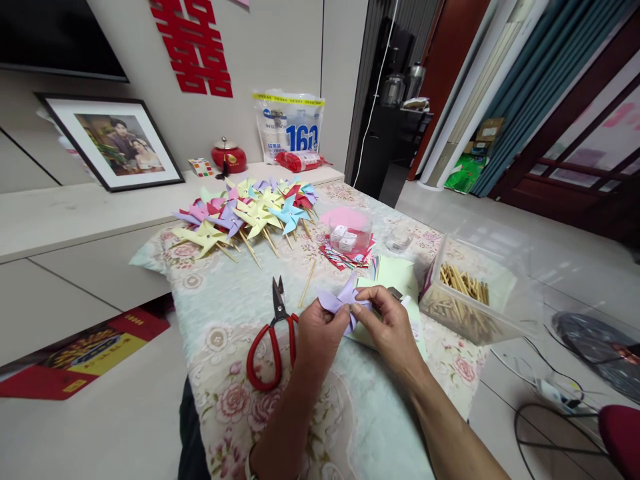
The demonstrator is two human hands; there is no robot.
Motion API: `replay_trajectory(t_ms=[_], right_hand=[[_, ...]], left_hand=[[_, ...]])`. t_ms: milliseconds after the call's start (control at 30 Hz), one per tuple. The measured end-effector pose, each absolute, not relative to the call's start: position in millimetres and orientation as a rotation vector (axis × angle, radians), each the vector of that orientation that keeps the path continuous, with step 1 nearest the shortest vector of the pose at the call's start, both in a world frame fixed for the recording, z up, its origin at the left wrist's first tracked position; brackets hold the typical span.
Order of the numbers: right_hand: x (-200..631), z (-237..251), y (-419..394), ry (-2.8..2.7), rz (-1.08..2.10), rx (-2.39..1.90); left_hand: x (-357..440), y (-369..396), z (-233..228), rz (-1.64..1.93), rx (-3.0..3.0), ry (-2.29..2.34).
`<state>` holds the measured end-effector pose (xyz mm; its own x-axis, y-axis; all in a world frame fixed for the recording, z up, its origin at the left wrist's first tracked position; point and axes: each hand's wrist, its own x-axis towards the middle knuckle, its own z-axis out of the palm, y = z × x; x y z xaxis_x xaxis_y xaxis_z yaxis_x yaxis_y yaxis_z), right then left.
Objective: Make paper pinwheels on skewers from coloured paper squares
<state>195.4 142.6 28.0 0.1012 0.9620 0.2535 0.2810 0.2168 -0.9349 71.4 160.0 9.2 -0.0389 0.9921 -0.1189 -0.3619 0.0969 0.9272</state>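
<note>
A purple paper pinwheel [346, 292] is held over the table between my two hands. My left hand [320, 327] is closed on its left side, thumb at the centre. From the right, my right hand [387, 320] pinches the paper near the same centre. Whether a pin is between the fingers is hidden. Red-handled scissors [273, 340] lie left of my left hand, blades pointing away. Beyond them rests a thin wooden stick [307, 283]. Pale green paper sheets [395, 272] lie under and behind my right hand.
Several finished pinwheels on sticks [257, 217] lie at the table's far left. A clear bin [475, 300] of wooden sticks stands at the right edge. Behind my hands are a clear round container [350, 233], red paper pieces [343, 257] and a small clear dish [399, 239].
</note>
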Motion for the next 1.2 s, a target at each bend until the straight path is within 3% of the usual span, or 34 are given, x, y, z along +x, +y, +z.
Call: replay_trajectory(t_ms=[167,1200], right_hand=[[194,24,145,-1.321,0.895,-1.182],[192,13,147,-1.213,0.822,-1.262]], left_hand=[[72,158,19,1.304,0.780,0.945],[74,156,8,1.286,0.831,1.159]])
